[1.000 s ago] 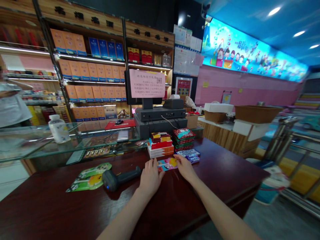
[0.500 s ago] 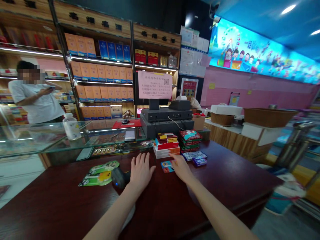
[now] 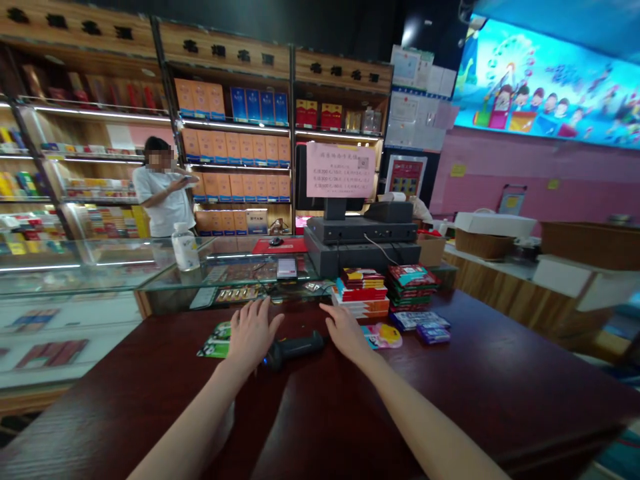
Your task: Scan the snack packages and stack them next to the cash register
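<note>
My left hand (image 3: 253,330) is palm down with its fingers spread, holding nothing. It hovers at or over a green packet with panda pictures (image 3: 217,341) and hides part of it; whether it touches is unclear. A black barcode scanner (image 3: 297,348) with a blue light lies on the counter between my hands. My right hand (image 3: 346,333) reaches forward, fingers loosely extended and apart, with nothing visible in it. Just right of it lies a pink, blue and yellow packet (image 3: 386,335), partly covered by the hand.
Stacked boxes and packets (image 3: 363,293), red-green bags (image 3: 411,287) and purple packs (image 3: 433,333) lie at the counter's back. Behind stand a point-of-sale terminal (image 3: 360,233), a glass case (image 3: 165,290) and a bottle (image 3: 185,248). A person (image 3: 167,193) stands by the shelves with a phone.
The view has turned left. My left hand has moved left from beside the scanner onto the green packet. My right hand has shifted left, uncovering the right part of the colourful packet.
</note>
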Available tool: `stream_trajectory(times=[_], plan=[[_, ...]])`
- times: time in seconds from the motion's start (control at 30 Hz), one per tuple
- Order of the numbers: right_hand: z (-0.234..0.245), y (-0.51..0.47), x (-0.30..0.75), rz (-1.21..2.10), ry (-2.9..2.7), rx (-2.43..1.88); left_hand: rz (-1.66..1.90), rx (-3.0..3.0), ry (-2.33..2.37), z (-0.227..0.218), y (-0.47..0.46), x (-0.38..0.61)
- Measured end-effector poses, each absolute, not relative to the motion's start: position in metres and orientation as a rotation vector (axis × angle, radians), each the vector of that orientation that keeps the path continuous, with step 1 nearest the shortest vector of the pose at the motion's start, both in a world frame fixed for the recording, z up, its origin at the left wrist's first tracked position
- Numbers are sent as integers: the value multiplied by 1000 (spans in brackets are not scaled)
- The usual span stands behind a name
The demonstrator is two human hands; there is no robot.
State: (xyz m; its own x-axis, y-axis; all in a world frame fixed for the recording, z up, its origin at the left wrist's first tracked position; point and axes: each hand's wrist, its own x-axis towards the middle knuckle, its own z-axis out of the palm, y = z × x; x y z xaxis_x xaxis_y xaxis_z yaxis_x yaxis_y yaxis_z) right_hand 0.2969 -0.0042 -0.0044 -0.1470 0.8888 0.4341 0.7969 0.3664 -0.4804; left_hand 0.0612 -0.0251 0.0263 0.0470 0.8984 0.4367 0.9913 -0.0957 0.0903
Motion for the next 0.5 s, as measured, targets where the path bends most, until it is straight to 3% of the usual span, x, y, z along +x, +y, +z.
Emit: stream_trajectory(times=[0.5], plan=[[1, 23, 219, 404, -2083, -1362, -429, -1955, -2203, 8, -17, -18]])
